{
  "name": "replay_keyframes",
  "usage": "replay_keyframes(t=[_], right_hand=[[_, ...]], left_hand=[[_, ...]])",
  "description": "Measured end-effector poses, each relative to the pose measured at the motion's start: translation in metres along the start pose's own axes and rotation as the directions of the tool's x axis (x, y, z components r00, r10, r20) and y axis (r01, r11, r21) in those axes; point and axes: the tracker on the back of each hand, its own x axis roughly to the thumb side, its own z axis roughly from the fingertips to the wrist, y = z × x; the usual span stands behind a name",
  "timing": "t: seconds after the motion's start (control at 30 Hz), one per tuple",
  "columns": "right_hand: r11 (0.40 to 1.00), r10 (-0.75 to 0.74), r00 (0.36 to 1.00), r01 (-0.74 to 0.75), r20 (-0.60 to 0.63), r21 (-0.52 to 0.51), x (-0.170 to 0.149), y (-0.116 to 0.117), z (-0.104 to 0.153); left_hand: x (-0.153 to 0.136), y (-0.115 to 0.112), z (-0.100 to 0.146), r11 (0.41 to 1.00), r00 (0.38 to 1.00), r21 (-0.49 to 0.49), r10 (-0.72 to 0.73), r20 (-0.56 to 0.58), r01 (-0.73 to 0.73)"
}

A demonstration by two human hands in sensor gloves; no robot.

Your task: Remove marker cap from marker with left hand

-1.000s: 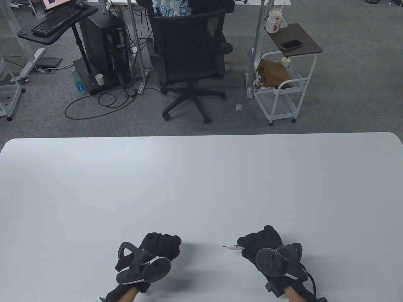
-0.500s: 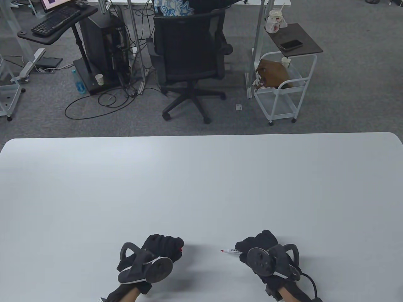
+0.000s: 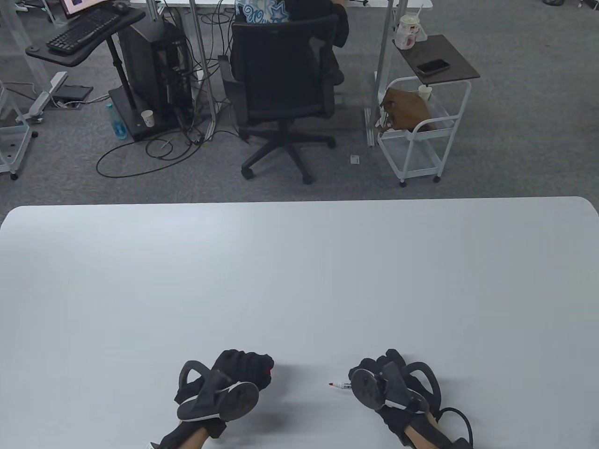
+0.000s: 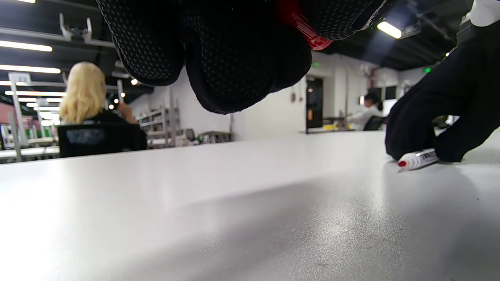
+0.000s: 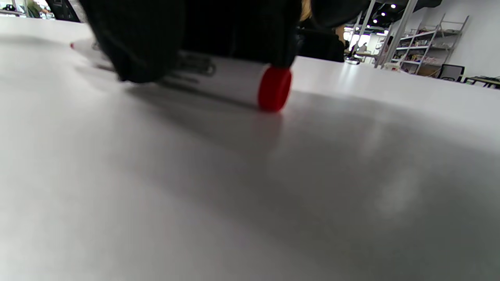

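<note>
Marker [image 3: 340, 385] lies under right hand [image 3: 381, 374] fingers [image 4: 410, 128] (uncapped), cap [image 4: 302, 25] gripped in left hand [image 3: 241, 367].

One marker [image 3: 340, 385], one cap [image 3: 268, 372], two hands.

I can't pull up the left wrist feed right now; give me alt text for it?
The black-gloved left hand fills the top of the view, gripping a red plastic marker cap above the white table. At far right, the black-gloved right hand holds the uncapped white marker, red tip exposed, down at the tabletop.
</note>
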Motion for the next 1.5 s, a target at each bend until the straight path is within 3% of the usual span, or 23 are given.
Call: replay_keyframes(t=[0.13, 0.37, 0.63, 0.9, 1.13, 1.3, 1.5], right_hand=[[1.000, -0.029, 1.000, 0.029, 0.001, -0.005, -0.002, -0.003, 0.003], [0.953, -0.216, 0.976, 0.219, 0.039, -0.210, -0.021, -0.033, 0.024], [0.949, -0.294, 0.956, 0.294, 0.019, -0.115, -0.035, -0.035, 0.027], [0.942, -0.307, 0.952, 0.306, 0.012, -0.141, -0.039, -0.032, 0.026], [0.950, -0.286, 0.958, 0.287, 0.026, -0.127, -0.032, -0.029, 0.024], [0.945, -0.302, 0.952, 0.305, 0.043, -0.115, -0.031, -0.028, 0.024], [0.947, -0.302, 0.952, 0.305, 0.049, -0.102, -0.029, -0.027, 0.023]], left_hand=[[0.000, 0.000, 0.000, 1.000, 1.000, 0.002, -0.004, -0.001, 0.004], [-0.001, -0.002, -0.001, 0.999, 0.999, -0.019, -0.032, -0.013, 0.031], [0.002, -0.006, -0.002, 0.995, 0.996, -0.054, -0.086, -0.008, 0.086], [0.002, -0.006, -0.002, 0.992, 0.993, -0.065, -0.112, -0.020, 0.111], [0.009, -0.026, -0.014, 0.944, 0.957, -0.192, -0.285, -0.056, 0.269], [0.008, -0.036, -0.017, 0.920, 0.951, -0.276, -0.304, -0.048, 0.280], [0.002, -0.038, -0.018, 0.925, 0.959, -0.295, -0.273, -0.077, 0.240]])
